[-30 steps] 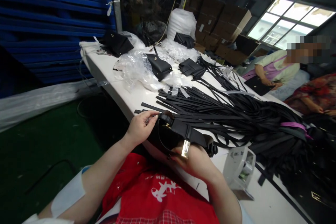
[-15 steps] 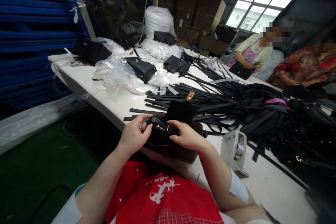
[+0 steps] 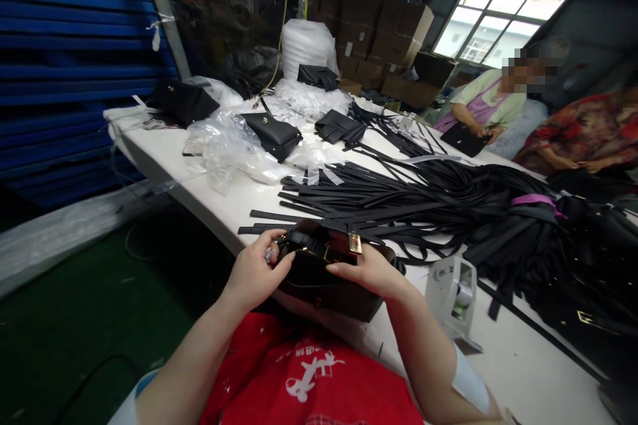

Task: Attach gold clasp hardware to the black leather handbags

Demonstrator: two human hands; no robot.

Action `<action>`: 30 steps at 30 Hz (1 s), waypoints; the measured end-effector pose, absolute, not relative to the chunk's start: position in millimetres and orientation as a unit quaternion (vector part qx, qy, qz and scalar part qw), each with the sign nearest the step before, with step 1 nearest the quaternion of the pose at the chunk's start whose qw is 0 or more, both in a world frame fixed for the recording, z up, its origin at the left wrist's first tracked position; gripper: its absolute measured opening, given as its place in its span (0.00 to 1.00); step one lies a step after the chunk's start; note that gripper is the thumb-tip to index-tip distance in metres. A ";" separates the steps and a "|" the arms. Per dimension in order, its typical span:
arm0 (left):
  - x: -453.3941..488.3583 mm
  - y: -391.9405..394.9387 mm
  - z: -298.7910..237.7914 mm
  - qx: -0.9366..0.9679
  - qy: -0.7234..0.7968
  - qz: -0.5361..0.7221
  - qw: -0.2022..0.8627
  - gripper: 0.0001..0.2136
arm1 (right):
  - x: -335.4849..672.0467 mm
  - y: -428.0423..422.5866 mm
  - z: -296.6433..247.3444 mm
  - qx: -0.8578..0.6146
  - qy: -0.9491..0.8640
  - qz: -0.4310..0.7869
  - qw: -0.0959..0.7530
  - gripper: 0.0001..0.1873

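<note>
A small black handbag [image 3: 333, 285] with gold fittings rests at the near edge of the white table [image 3: 209, 182], right in front of me. My left hand [image 3: 258, 272] pinches the bag's left end where a strap and metal ring sit. My right hand [image 3: 371, 270] grips the top of the bag, fingers over its folded flap next to a gold clasp [image 3: 355, 243]. Both hands are closed on the bag.
A big heap of black straps [image 3: 428, 199] covers the table's middle and right. A white tape dispenser [image 3: 454, 295] stands right of the bag. Crumpled clear plastic [image 3: 226, 143] and more black bags [image 3: 273, 133] lie farther back. Two other people sit at the far right with their own bags.
The bag's flap, raised upright half a second ago, is now folded down over the bag. My right hand moved from under the bag to on top of it.
</note>
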State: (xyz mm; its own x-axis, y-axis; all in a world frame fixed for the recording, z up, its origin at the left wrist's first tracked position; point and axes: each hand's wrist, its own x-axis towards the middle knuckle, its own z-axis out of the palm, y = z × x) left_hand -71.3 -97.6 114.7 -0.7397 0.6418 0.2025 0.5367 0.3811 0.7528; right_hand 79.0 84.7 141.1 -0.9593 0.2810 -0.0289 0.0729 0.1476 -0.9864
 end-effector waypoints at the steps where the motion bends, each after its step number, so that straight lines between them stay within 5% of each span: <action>1: -71.3 -98.3 115.0 0.359 0.831 0.421 0.060 0.17 | 79.9 77.9 142.0 -0.118 -0.714 0.681 0.112 0.29; 4: -71.5 -100.0 115.3 0.366 0.832 0.413 0.057 0.17 | 84.3 56.1 143.9 -0.143 -0.558 0.798 0.176 0.31; 12: -68.4 -100.1 117.9 0.377 0.835 0.397 0.060 0.19 | 83.3 50.7 151.2 -0.249 -0.298 0.915 0.105 0.36; 17: -70.9 -98.9 119.0 0.381 0.851 0.360 0.039 0.21 | 74.6 57.0 152.8 -0.245 -0.242 0.934 0.097 0.26; 25: -49.0 -96.7 155.8 0.452 0.794 0.392 -0.106 0.08 | 72.2 49.6 141.4 -0.250 -0.239 0.932 0.112 0.14; 30: -31.4 -78.8 169.0 0.502 0.776 0.380 -0.029 0.07 | 74.3 37.8 133.5 -0.251 -0.278 0.912 0.166 0.07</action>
State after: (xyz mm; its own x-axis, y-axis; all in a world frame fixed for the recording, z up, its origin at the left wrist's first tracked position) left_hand -31.4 -78.8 169.0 -0.4953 0.7569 0.4264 0.8008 0.2075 0.5618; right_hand 74.3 37.8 133.5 -0.8184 0.4426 -0.3665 -0.1632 -0.7905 -0.5904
